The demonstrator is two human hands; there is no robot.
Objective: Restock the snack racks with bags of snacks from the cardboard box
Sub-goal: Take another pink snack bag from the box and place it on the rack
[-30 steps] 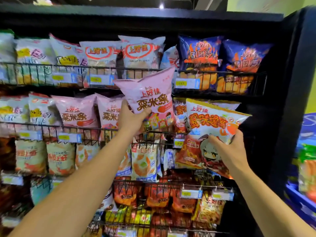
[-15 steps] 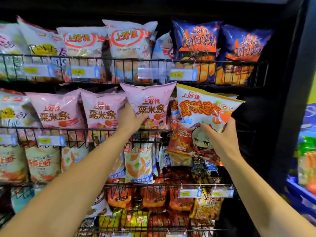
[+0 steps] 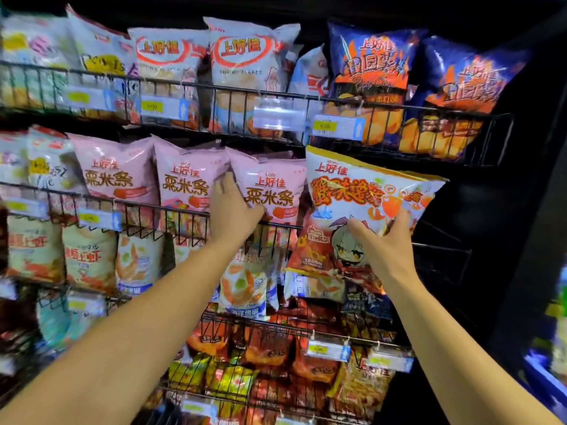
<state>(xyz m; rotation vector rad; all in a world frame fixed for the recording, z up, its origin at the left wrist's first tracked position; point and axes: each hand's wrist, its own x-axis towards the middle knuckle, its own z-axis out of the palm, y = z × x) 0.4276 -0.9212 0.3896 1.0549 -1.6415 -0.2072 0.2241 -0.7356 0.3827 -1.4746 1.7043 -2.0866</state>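
**Pink bag now standing in the second rack row**

The pink snack bag (image 3: pixel 270 188), tilted and raised in front of the rack a second ago, is now standing upright behind the wire rail (image 3: pixel 171 211) of the second row, just beside two matching pink bags (image 3: pixel 187 179). The left hand (image 3: pixel 231 214) is reaching up with the arm extended, fingers curled around the bag's lower left edge. The right hand (image 3: pixel 388 243) is gripping the white and orange snack bag (image 3: pixel 365 210), thumb across its front; this bag is sitting higher than before, its top near the top rack (image 3: pixel 399 110), still outside the wire.
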